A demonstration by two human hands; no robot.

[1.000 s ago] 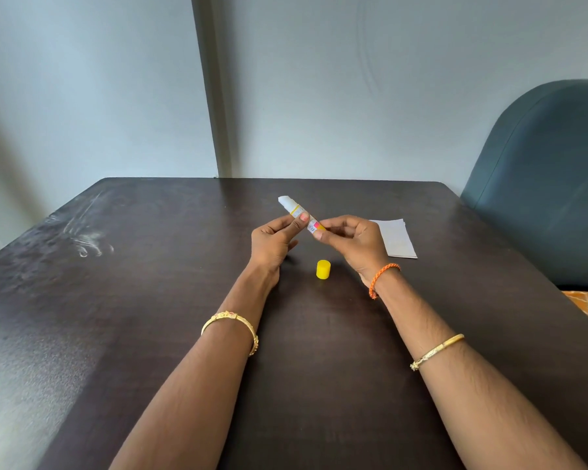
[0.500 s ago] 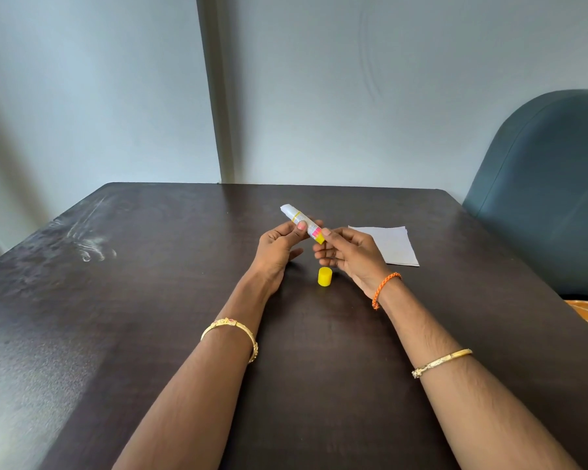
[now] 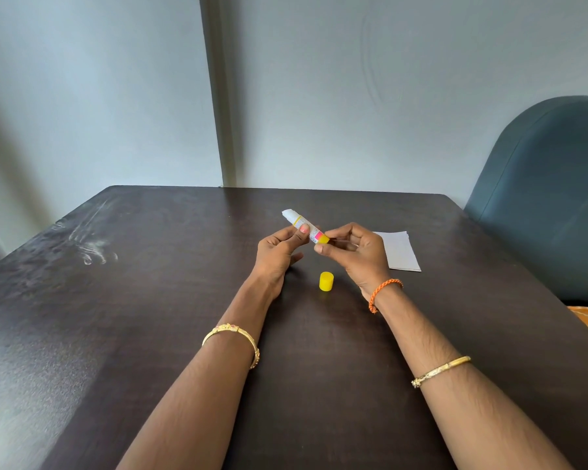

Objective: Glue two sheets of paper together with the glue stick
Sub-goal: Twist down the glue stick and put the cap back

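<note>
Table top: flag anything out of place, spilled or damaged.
Only the pale smears at the far left of the table look odd, like dried residue or scuffs. The yellow cap stands loose between the hands, off the glue stick, and the paper lies flat.

- Your right hand [image 3: 357, 256] has opened up since a second ago: its fingers now curl loosely, and only thumb and fingertip pinch the yellow base of the glue stick [image 3: 306, 227].
- Your left hand [image 3: 279, 249] has shifted its thumb further up the stick's barrel.
- The stick's white tip has risen slightly.
</note>
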